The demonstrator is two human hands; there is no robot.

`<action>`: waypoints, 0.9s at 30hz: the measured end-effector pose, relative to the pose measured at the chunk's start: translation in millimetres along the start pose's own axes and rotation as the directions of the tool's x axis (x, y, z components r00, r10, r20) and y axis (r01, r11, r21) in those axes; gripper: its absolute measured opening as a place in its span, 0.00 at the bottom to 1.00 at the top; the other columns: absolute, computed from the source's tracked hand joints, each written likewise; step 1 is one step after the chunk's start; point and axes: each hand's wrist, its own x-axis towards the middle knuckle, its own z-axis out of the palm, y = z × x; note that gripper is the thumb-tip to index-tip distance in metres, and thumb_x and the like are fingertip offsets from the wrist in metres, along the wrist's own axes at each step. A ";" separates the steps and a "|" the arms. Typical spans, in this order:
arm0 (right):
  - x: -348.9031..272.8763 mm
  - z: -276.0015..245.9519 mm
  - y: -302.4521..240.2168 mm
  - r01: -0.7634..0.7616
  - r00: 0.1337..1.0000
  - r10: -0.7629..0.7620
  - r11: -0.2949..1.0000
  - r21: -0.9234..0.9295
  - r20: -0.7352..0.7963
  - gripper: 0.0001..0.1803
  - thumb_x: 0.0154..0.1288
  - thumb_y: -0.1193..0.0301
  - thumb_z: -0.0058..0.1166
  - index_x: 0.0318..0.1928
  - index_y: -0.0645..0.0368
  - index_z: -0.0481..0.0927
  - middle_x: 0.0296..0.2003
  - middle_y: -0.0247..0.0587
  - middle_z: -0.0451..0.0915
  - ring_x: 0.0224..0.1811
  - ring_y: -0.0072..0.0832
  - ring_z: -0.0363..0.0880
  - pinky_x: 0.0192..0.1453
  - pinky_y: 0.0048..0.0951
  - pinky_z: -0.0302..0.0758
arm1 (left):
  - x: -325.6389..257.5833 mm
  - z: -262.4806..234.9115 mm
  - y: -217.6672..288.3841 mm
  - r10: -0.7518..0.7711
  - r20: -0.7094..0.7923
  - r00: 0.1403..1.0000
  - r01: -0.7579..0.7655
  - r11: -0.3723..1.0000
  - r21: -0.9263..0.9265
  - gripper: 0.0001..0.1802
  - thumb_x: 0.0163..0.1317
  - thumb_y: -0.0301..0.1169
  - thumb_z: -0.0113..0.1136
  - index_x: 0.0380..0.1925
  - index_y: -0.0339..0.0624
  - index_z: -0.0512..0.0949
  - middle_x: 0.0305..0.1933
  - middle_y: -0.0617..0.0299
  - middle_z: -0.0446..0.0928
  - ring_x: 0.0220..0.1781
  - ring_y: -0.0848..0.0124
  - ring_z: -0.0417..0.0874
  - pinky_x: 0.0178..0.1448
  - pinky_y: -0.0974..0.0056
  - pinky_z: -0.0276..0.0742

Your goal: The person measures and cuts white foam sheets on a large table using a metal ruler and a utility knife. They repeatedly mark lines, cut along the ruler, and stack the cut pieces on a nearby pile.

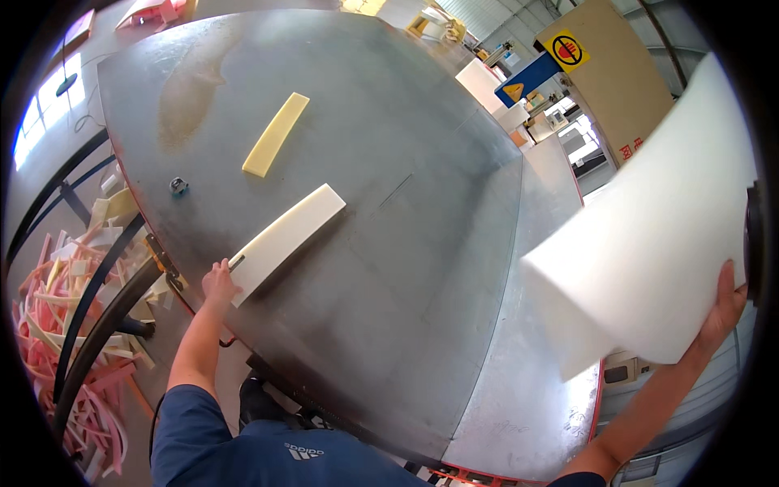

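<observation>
At the table's left edge, my left hand (219,284) is closed around the near end of a long white foam block (288,235) lying on the metal table. A small dark mark or slim object (236,262) shows by its fingertips; which one I cannot tell. Raised on the right, my right hand (722,312) grips a big white foam piece (649,235) from beneath, with the thumb along its outer side. This piece looms close to the camera, and its lower edge is blurred. Farther up the table lies a pale yellow foam strip (276,134).
The grey metal table (398,260) has a small metal and teal object (178,187) near its left edge. Black curved bars (114,308) and a heap of pink and cream foam scraps (73,325) are at left. A blue arm with warning signs (527,79) stands at far right.
</observation>
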 end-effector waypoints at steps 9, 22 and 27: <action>-58.2 -59.8 62.9 -0.198 0.980 0.199 0.979 -0.053 0.008 0.34 0.61 0.64 0.60 0.65 0.64 0.65 0.57 0.47 0.74 0.58 0.35 0.72 0.63 0.35 0.68 | 28.1 -123.4 -36.9 -0.015 -0.172 0.985 -0.045 0.938 -0.343 0.21 0.43 0.46 0.73 0.34 0.44 0.84 0.30 0.53 0.83 0.37 0.58 0.84 0.44 0.55 0.76; -507.7 -217.8 324.1 -0.929 0.282 0.958 0.258 -0.267 -0.054 0.38 0.56 0.64 0.63 0.65 0.66 0.65 0.59 0.51 0.74 0.61 0.40 0.71 0.65 0.39 0.66 | -7.5 -259.5 -21.5 0.304 -0.767 0.566 -0.613 0.777 -0.144 0.30 0.58 0.39 0.65 0.58 0.36 0.71 0.49 0.50 0.80 0.46 0.63 0.81 0.51 0.61 0.75; -646.2 -141.0 342.4 -0.915 -0.004 0.972 0.091 -0.394 0.234 0.37 0.52 0.69 0.64 0.64 0.63 0.68 0.56 0.53 0.76 0.57 0.38 0.75 0.61 0.38 0.71 | -43.4 -291.1 -22.8 0.098 -0.705 0.703 -0.467 0.811 -0.352 0.42 0.60 0.45 0.65 0.69 0.37 0.59 0.63 0.47 0.71 0.58 0.59 0.77 0.58 0.58 0.76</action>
